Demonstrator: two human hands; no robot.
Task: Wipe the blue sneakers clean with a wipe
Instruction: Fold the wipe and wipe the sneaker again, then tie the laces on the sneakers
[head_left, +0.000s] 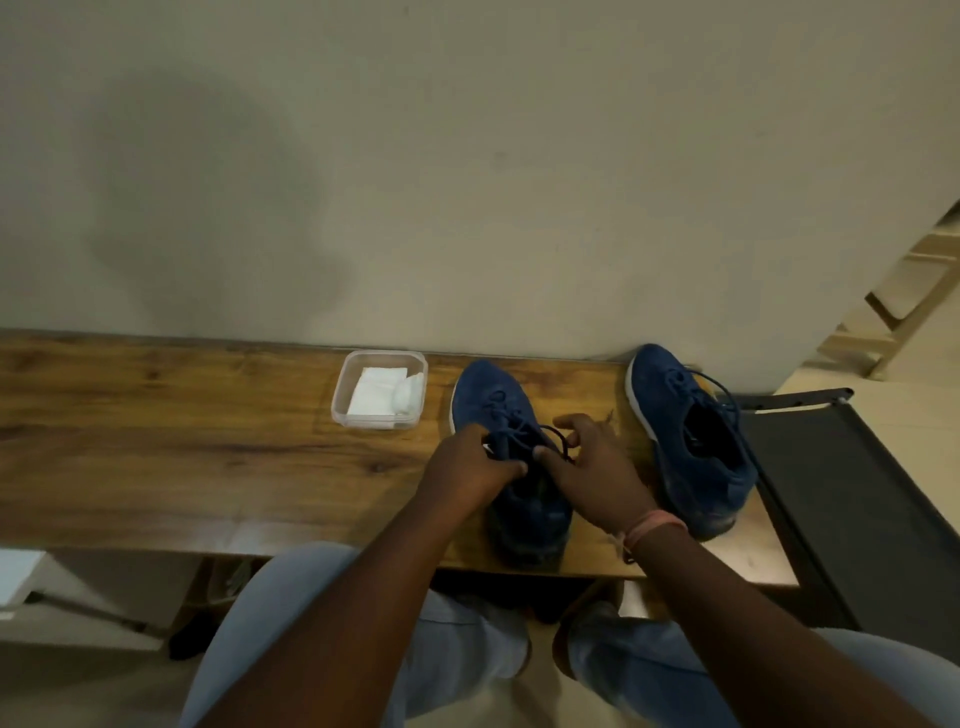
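A: Starting at the left, what sits on the wooden bench (156, 441)?

B: Toward nine o'clock the bench is bare wood. Nearer the middle, at about eleven o'clock from the hands, stands a clear plastic tub (378, 388) with folded white wipes (378, 397) inside, close to the wall (467, 182).

A: And the shoes?

B: Just right of the tub is the first blue sneaker (493, 410), toe pointing to twelve o'clock. The person's left hand (470, 465) is curled at its laces, fingers closed on the tongue area. The right hand (592, 467) meets it from three o'clock, thumb and forefinger pinched around a dark lace (550, 434), the other fingers loosely spread. A pink band (655, 526) circles that wrist.

A: Is there a second shoe?

B: Yes. The second blue sneaker (691, 431) stands apart at three o'clock, toe also to twelve, white sole edge showing, untouched. Beyond it lies a dark seat (841, 493). At six o'clock, pale blue trousers (311, 623) fill the foreground.
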